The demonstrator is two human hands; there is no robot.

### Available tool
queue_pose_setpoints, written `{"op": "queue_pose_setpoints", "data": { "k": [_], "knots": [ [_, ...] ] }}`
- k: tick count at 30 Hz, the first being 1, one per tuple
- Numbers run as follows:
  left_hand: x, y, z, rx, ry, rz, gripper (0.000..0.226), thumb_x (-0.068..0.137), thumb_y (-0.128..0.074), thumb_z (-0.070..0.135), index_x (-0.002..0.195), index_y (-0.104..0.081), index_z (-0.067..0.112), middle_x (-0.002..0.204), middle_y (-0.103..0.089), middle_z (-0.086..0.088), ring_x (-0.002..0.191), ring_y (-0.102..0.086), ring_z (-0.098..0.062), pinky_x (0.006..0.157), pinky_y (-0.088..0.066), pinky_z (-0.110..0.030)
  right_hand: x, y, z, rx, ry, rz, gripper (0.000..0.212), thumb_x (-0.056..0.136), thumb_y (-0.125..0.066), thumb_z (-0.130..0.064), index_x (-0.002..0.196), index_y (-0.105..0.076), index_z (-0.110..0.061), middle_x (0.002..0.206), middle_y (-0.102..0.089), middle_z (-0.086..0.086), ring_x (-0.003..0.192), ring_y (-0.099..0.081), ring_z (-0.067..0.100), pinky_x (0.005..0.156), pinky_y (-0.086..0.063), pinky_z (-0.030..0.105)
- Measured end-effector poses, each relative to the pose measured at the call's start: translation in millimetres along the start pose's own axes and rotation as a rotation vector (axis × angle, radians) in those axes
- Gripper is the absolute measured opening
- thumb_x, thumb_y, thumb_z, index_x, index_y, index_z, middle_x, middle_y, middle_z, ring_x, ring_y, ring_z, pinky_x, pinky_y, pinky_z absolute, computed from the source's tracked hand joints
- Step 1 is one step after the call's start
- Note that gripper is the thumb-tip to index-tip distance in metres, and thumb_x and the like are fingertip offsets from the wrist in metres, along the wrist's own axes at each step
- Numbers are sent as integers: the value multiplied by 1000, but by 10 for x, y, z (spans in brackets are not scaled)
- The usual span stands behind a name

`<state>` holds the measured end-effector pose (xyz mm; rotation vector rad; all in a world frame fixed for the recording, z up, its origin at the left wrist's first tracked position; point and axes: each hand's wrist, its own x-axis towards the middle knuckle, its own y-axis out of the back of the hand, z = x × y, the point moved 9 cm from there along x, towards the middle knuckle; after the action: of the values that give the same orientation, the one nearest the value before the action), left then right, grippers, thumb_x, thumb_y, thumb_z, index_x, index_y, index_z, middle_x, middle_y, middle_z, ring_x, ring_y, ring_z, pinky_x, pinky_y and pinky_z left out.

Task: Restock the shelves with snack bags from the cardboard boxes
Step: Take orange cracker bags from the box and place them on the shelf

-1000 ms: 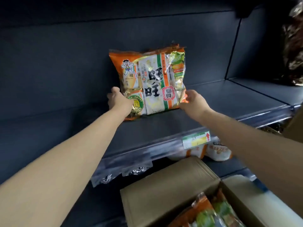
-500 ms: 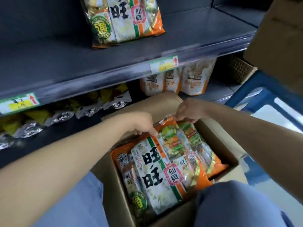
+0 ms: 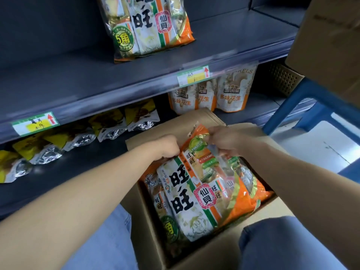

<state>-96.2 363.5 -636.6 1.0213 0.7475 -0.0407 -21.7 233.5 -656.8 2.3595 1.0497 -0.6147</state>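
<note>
A dark shelf (image 3: 78, 78) holds one rice cracker bag (image 3: 150, 26) standing up. Below it, the left hand (image 3: 167, 146) and right hand (image 3: 224, 140) curl tight on the top edge of a second bag (image 3: 194, 195) in the open cardboard box (image 3: 214, 252).

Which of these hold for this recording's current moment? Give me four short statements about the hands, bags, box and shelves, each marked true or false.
1. The left hand and right hand both hold the top edge of the orange-and-white plastic snack bag in the brown cardboard box. True.
2. The dark grey metal upper shelf is bare. False: one upright snack bag stands on it.
3. Yellow foil pouches lie on the lower shelf, left of the box. True.
4. The box is taped shut. False: its flaps are open and bags show inside.
</note>
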Motion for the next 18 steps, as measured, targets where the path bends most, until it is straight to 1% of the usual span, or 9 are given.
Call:
{"op": "queue_pose_setpoints", "data": {
  "k": [2, 4, 5, 7, 9, 10, 13, 15, 18],
  "knots": [
    [-49, 277, 80, -85, -36, 93, 32, 95, -51, 18, 122, -57, 1, 113, -61, -10, 97, -58, -25, 67, -42, -25, -76, 150, -252, 135, 109, 40, 19, 101, -40, -7, 86, -51, -11, 57, -42, 5, 37, -33, 10, 38, -25, 21],
    [-160, 609, 193, -198, -112, 188, 33, 98, -49, 30, 119, -59, 7, 111, -62, -6, 97, -59, -23, 74, -43, -27, -201, 327, -532, 290, 212, 61, 22, 102, -38, -10, 83, -48, -15, 45, -45, -1, 31, -34, 8, 33, -26, 17],
    [-226, 767, 254, -260, -154, 216, 35, 98, -47, 36, 115, -61, 8, 110, -65, -6, 96, -60, -23, 77, -46, -30, -272, 415, -677, 356, 261, 59, 22, 102, -38, -9, 86, -51, -15, 48, -53, -3, 33, -43, 7, 33, -32, 16],
    [-332, 1032, 375, -345, -237, 255, 40, 96, -47, 45, 109, -63, 11, 107, -68, -7, 96, -63, -25, 80, -47, -33, -377, 581, -947, 441, 341, 43, 25, 101, -38, -7, 93, -59, -16, 70, -69, -1, 57, -62, 9, 51, -50, 21],
    [-404, 1301, 471, -370, -303, 336, 44, 94, -48, 50, 114, -60, 13, 111, -63, -4, 98, -58, -22, 71, -42, -28, -452, 766, -1209, 473, 415, 72, 25, 101, -36, -6, 95, -59, -16, 87, -68, 2, 76, -61, 14, 67, -53, 26],
    [-426, 1429, 489, -391, -313, 380, 49, 92, -50, 52, 123, -54, 14, 120, -57, -2, 104, -54, -19, 73, -40, -26, -479, 857, -1332, 478, 448, 92, 25, 101, -36, -5, 94, -57, -15, 90, -65, 4, 79, -60, 15, 69, -54, 26],
    [-397, 1727, 430, -488, -311, 465, 74, 87, -58, 54, 144, -30, 17, 148, -33, -2, 132, -38, -20, 92, -32, -25, -560, 1072, -1682, 428, 526, 178, 25, 101, -37, -7, 88, -56, -16, 80, -62, 4, 70, -59, 13, 62, -55, 23],
    [-345, 1819, 346, -562, -286, 459, 86, 84, -62, 54, 149, -20, 17, 155, -24, -2, 139, -30, -21, 97, -30, -27, -596, 1211, -1887, 395, 562, 248, 26, 101, -39, -10, 83, -56, -18, 66, -61, 1, 57, -57, 12, 56, -51, 24],
    [-214, 1841, 199, -723, -236, 389, 101, 78, -68, 55, 153, -9, 20, 159, -16, -2, 143, -26, -23, 112, -30, -37, -621, 1328, -2124, 365, 587, 269, 25, 100, -43, -12, 79, -55, -18, 66, -60, 2, 55, -57, 14, 56, -51, 25]
  ]
}}
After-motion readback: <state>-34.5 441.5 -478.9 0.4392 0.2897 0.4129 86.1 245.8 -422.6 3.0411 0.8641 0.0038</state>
